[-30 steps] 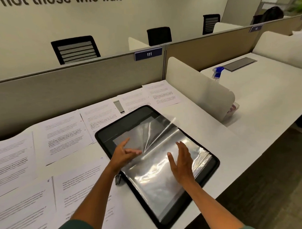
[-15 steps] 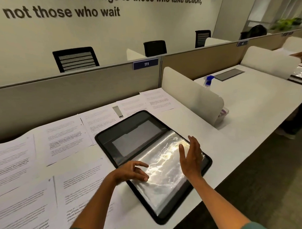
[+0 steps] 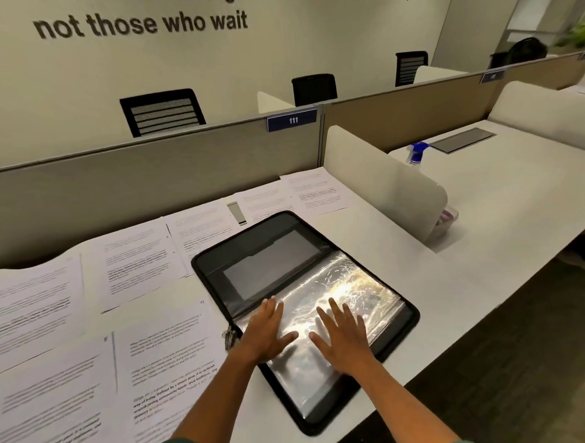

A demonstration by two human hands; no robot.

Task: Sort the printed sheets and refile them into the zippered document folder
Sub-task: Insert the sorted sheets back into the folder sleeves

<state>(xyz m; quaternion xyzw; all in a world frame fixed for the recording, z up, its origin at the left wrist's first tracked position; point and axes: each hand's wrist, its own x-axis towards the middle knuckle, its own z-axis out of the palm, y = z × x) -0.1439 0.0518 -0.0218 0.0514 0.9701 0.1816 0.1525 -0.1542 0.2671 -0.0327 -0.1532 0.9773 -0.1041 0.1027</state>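
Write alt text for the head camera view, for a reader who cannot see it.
A person's left hand and right hand press flat on the clear plastic sleeves of an open black zippered document folder on a white desk. Printed sheets lie spread across the desk to the left and behind it.

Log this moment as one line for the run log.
left hand: flat on clear sleeves | right hand: flat on sleeves | folder: open | printed sheets: on desk

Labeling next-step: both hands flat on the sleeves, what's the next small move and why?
Probably reach the left hand to the nearest sheet beside it: the sleeves lie flat in the open folder under the right hand, apparently empty, and the sheets lie unfiled.
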